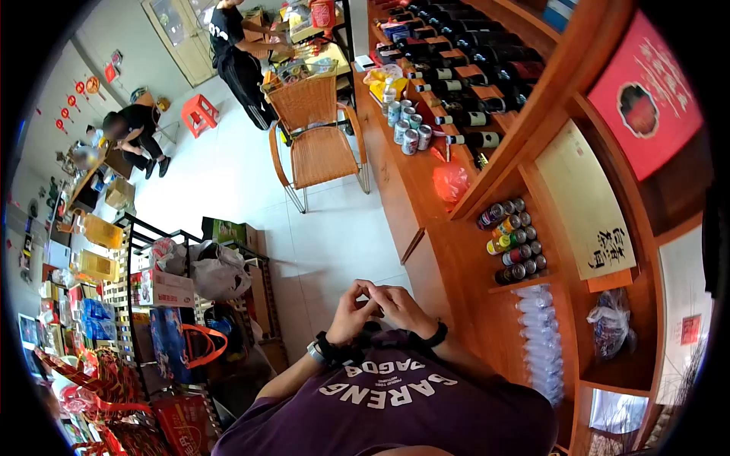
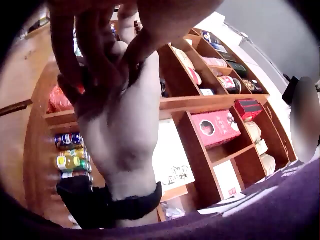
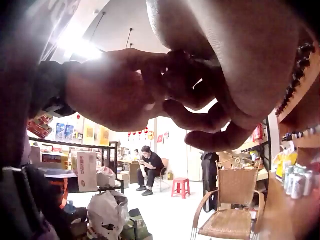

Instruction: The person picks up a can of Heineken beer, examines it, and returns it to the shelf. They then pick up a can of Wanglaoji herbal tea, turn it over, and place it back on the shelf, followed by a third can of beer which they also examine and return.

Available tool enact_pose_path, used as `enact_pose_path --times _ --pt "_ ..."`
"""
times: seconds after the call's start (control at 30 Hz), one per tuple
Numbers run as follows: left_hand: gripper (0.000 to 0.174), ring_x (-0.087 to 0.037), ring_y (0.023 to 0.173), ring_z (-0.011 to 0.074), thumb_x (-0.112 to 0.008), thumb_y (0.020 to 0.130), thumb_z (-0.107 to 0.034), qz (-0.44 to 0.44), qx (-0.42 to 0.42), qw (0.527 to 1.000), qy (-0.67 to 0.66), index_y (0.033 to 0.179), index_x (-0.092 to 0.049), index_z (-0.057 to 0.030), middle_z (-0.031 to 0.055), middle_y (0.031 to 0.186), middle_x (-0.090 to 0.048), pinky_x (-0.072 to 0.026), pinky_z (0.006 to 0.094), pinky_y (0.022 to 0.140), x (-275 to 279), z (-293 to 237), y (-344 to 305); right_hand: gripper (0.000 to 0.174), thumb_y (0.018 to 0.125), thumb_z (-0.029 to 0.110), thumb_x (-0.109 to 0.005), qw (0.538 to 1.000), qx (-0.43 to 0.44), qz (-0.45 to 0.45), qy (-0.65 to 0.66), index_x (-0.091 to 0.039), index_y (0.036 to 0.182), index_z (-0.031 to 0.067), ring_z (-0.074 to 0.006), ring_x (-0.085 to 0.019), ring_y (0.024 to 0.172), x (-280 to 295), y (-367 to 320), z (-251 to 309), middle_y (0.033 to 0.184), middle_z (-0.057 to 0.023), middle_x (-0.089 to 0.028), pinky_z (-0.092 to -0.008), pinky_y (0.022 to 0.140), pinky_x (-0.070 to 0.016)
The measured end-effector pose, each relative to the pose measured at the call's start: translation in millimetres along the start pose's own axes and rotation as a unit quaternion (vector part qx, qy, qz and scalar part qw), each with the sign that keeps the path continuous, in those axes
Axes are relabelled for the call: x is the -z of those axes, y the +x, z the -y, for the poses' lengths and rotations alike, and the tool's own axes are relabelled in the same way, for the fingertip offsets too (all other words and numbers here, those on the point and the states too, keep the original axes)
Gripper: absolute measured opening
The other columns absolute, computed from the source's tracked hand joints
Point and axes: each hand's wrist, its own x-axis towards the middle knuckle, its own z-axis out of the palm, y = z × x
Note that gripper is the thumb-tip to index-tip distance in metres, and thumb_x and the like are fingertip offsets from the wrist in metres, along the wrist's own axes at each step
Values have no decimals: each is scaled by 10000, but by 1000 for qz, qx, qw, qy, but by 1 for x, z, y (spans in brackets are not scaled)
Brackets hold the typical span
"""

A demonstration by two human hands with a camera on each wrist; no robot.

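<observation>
Both bare hands meet in front of the purple T-shirt (image 1: 395,391), with no object visible between them. The left hand (image 1: 351,313), a dark band and a watch at its wrist, has loosely bent fingers touching those of the right hand (image 1: 404,310). In the left wrist view, the right hand (image 2: 127,132) with its black wristband (image 2: 137,204) spans the middle, and fingers of the left hand overlap it from above. The right wrist view has the right hand (image 3: 245,55) large and dark at the top, its fingers crossing the left hand (image 3: 112,90).
Right of the body runs a wooden counter (image 1: 414,194) with drink cans (image 1: 411,140) and a wine rack. Below are shelves with more cans (image 1: 517,247) and plastic bottles (image 1: 540,342). At left stands a loaded rack (image 1: 133,281); a wicker chair (image 1: 323,156) and red stool (image 1: 199,114) are ahead.
</observation>
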Motion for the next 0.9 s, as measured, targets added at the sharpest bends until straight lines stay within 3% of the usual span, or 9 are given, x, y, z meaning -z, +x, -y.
enact_pose_path --times 0.07,0.13,0.23,0.3,0.37,0.43,0.5,0.7,0.9 --pt "202 -664 814 139 -644 1001 -97 -6 2 1000 -10 1150 -528 -25 37 991 -579 -593 267 655 15 -4 9 630 1101 463 -369 1000 -3 17 2 -619 799 -31 -169 -560 600 -5 17 0 632 -79 -578 -348 575 -444" --pt "181 -655 824 124 -631 1008 -85 -16 11 999 -34 1149 -533 -25 38 1002 -588 -579 263 683 27 -11 13 623 1105 449 -361 999 -32 1 9 -619 802 -30 -180 -564 602 -13 34 3 629 -81 -575 -349 582 -452" --pt "134 -638 864 110 -610 1019 -70 -51 -35 998 2 1115 -553 5 44 1029 -594 -568 267 746 46 -11 21 602 1109 421 -355 998 26 -30 -46 -639 850 -42 -208 -587 625 -27 61 6 669 -99 -593 -361 603 -470" --pt "139 -630 899 112 -614 1016 -64 -58 -32 997 -28 1114 -549 11 45 1033 -586 -577 273 775 57 -19 27 548 1106 389 -365 997 26 6 -69 -655 930 -41 -278 -623 659 -25 74 17 725 -152 -629 -382 634 -489" --pt "137 -618 920 106 -611 1015 -56 -35 -2 999 -28 1114 -544 12 42 1026 -574 -588 278 792 68 -31 33 534 1104 378 -373 991 102 -34 -76 -643 905 -37 -297 -627 661 -32 87 27 726 -166 -634 -388 635 -492" --pt "141 -618 916 106 -606 1021 -65 -12 -11 999 -36 1120 -537 10 40 1022 -566 -596 277 773 79 -40 41 520 1105 363 -371 998 23 -2 -59 -629 888 -33 -309 -630 661 -33 95 30 723 -180 -633 -387 636 -492" --pt "144 -624 910 109 -599 1029 -79 -1 -6 1000 -30 1126 -529 1 39 1024 -567 -602 281 756 86 -44 50 500 1106 339 -365 997 17 -1 -77 -624 885 -27 -339 -636 660 -31 107 22 733 -193 -640 -402 636 -492" --pt "155 -643 860 113 -587 1041 -113 -21 -5 998 -65 1145 -514 -26 37 1017 -578 -606 292 739 96 -31 76 494 1104 315 -358 981 118 -15 -151 -622 865 -27 -390 -638 671 -24 140 12 721 -208 -638 -439 628 -488" --pt "145 -643 830 114 -592 1038 -106 -10 7 999 -48 1132 -525 -19 39 977 -576 -594 288 742 116 -39 116 541 1101 350 -363 998 -3 37 -59 -650 852 -35 -360 -659 649 -12 178 -1 717 -202 -663 -429 625 -491"
